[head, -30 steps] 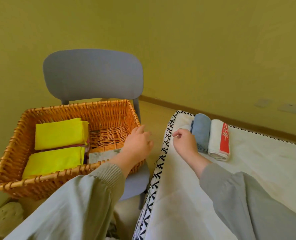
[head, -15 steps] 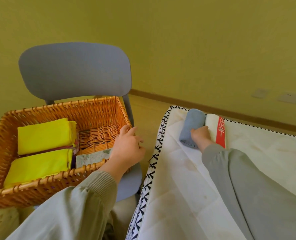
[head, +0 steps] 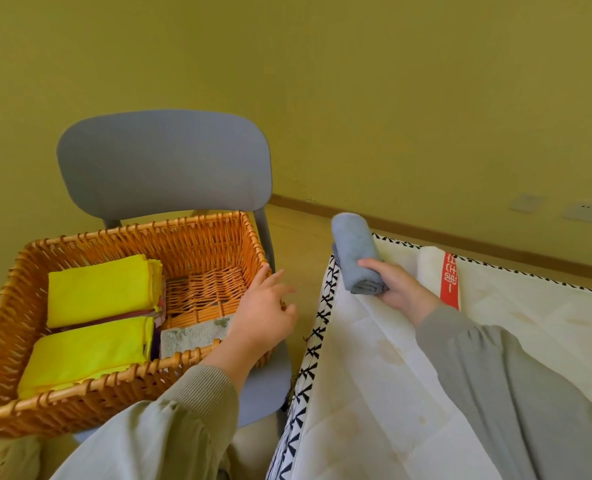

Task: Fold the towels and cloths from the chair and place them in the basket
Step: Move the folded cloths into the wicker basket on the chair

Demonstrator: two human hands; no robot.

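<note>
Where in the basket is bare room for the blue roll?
Put the blue roll on the bare floor at the back right, between the yellow cloths, the grey cloth and the basket walls. The left half is crowded; the left hand is at the right rim.

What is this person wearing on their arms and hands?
Loose, long grey-green sleeves cover both arms. The left sleeve ends in a ribbed cuff; the right sleeve gathers at the wrist. The left hand and right hand are bare, without gloves.
</note>
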